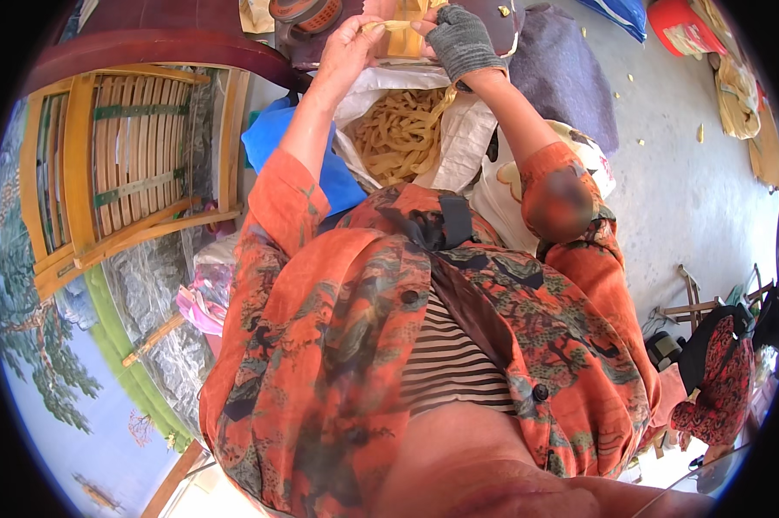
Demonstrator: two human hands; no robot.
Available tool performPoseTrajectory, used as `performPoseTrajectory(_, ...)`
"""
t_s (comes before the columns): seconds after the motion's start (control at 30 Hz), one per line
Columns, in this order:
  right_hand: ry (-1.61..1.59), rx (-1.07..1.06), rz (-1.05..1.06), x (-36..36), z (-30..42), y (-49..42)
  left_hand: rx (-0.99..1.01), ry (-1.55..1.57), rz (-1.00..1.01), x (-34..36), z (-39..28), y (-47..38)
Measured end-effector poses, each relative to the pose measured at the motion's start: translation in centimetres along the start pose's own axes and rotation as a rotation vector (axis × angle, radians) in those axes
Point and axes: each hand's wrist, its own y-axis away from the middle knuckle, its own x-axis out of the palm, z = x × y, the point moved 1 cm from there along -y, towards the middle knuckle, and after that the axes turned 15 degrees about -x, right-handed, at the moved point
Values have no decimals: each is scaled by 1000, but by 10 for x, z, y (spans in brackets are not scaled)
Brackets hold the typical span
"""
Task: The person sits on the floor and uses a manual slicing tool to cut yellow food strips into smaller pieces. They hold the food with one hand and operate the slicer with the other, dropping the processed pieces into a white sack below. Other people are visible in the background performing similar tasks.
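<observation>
A narrow pale-yellow strip (397, 26) is stretched between my two hands near the top of the view. My left hand (354, 46) is bare and pinches one end with thumb and fingers. My right hand (462, 44), in a grey knitted glove with bare fingertips, holds the other end. A yellow tail hangs by the right wrist and runs down towards an open white woven sack (467, 129). Inside the sack lies a heap of coiled yellow strips (399, 139). Behind the hands, more flat yellow strips (412, 42) rest on a dark surface.
A round brown device with a perforated side (308, 14) stands beyond my left hand. Blue fabric (279, 139) hangs left of the sack. A wooden slatted chair (140, 152) is at left. Grey-purple cloth (561, 78) drapes on the right. Another person's patterned garment (720, 382) shows lower right.
</observation>
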Motion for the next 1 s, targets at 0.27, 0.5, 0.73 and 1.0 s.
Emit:
performPoseTrajectory(0.27, 746, -429, 396, 6, -25, 1, 26, -595, -295, 2, 12, -21)
performPoseTrajectory(0.5, 500, -233, 260, -6, 23, 26, 202, -671, -328, -1, 28, 28)
performPoseTrajectory(0.73, 54, -454, 393, 16, 51, 60, -585, 636, 222, 47, 42, 76)
performPoseTrajectory(1.0, -231, -163, 312, 19, 49, 58, -576, 753, 101, 32, 55, 63)
